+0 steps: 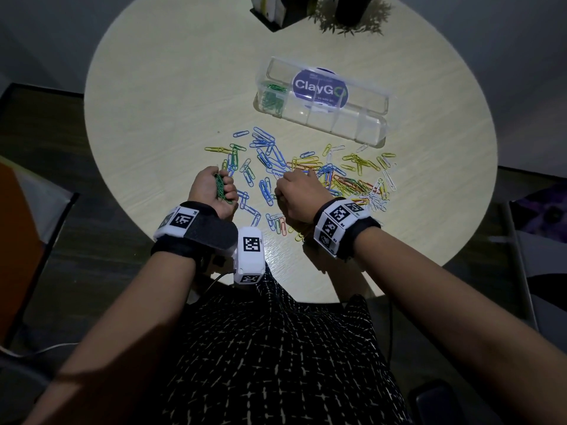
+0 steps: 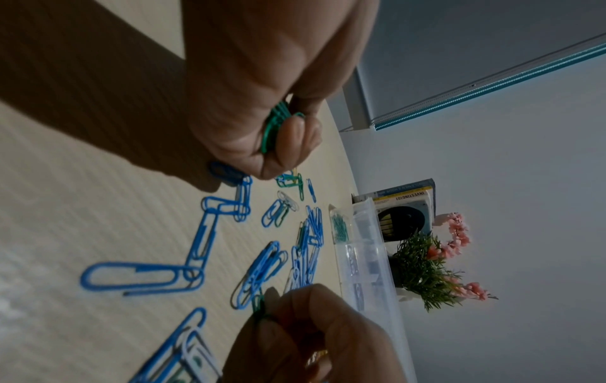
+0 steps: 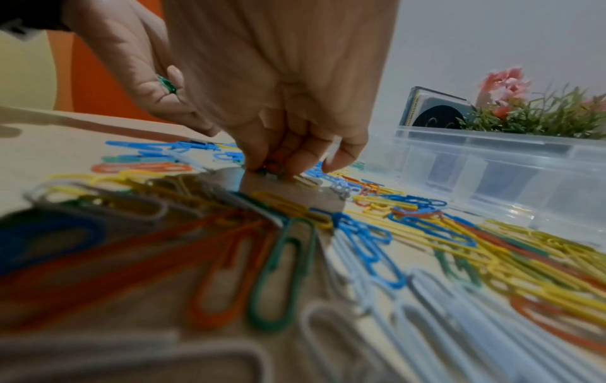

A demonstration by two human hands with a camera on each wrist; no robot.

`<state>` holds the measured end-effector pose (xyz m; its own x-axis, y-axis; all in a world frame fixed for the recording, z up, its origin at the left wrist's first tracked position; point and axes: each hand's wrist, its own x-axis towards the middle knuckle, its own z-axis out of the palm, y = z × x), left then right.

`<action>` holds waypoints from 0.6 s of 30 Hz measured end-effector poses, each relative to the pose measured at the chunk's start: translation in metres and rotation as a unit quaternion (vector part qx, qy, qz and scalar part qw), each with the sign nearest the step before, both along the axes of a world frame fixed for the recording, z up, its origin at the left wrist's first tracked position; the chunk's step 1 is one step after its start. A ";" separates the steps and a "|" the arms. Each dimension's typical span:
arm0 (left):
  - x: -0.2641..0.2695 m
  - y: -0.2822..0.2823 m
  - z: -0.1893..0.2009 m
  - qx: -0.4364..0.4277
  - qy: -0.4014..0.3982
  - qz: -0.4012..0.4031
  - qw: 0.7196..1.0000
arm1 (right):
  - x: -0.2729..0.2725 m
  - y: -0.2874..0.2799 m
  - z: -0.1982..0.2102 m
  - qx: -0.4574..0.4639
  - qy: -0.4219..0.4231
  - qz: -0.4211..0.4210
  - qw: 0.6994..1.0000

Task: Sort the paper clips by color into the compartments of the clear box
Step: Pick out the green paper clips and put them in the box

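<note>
My left hand [image 1: 221, 183] hovers just above the round table and grips a bunch of green paper clips [image 1: 220, 188]; the left wrist view shows the bunch [image 2: 274, 127] curled into my fingers. My right hand [image 1: 287, 179] is down at the mixed pile of blue, yellow, orange, white and green clips [image 1: 331, 176]. Its fingertips [image 3: 262, 162] pinch a green clip [image 2: 258, 307] on the tabletop. Behind the pile lies the clear box [image 1: 362, 130], lid open. Its left compartment holds green clips [image 1: 273, 98]; the other compartments look empty.
A black holder with books [image 1: 276, 10] and a small flowering plant [image 1: 352, 19] stand at the table's far edge. Loose blue clips [image 1: 254, 210] lie between my hands. An orange chair [image 1: 18, 228] is at the left, another chair [image 1: 534, 240] at the right.
</note>
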<state>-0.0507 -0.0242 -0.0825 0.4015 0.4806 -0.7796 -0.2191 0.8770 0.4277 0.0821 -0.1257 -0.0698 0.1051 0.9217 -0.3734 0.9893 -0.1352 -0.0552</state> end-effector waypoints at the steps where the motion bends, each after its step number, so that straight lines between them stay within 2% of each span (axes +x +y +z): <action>1: 0.000 0.000 0.000 0.001 -0.001 0.001 1.000 | 0.000 0.000 0.000 -0.006 -0.008 -0.003 1.000; 3: 0.000 -0.001 0.000 0.003 -0.001 0.002 1.000 | -0.001 -0.001 -0.001 -0.016 -0.015 -0.015 1.000; 6: 0.000 -0.001 -0.001 0.005 0.006 0.002 1.000 | 0.000 -0.002 0.001 -0.003 0.027 -0.074 0.997; 10: 0.006 -0.004 -0.003 0.013 0.015 0.006 1.000 | -0.006 0.006 0.015 0.100 0.135 -0.155 0.973; 15: 0.018 -0.008 -0.010 -0.057 -0.089 0.052 0.993 | -0.034 0.027 0.036 0.136 0.199 -0.109 0.964; 18: 0.016 -0.006 -0.015 -0.054 -0.088 0.035 0.994 | -0.038 0.041 0.037 0.149 0.233 -0.113 0.954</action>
<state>-0.0347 -0.0305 -0.0972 0.5050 0.4288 -0.7491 -0.3440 0.8959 0.2809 0.0437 -0.0849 -0.0330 0.2003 0.9677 -0.1530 0.7959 -0.2518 -0.5506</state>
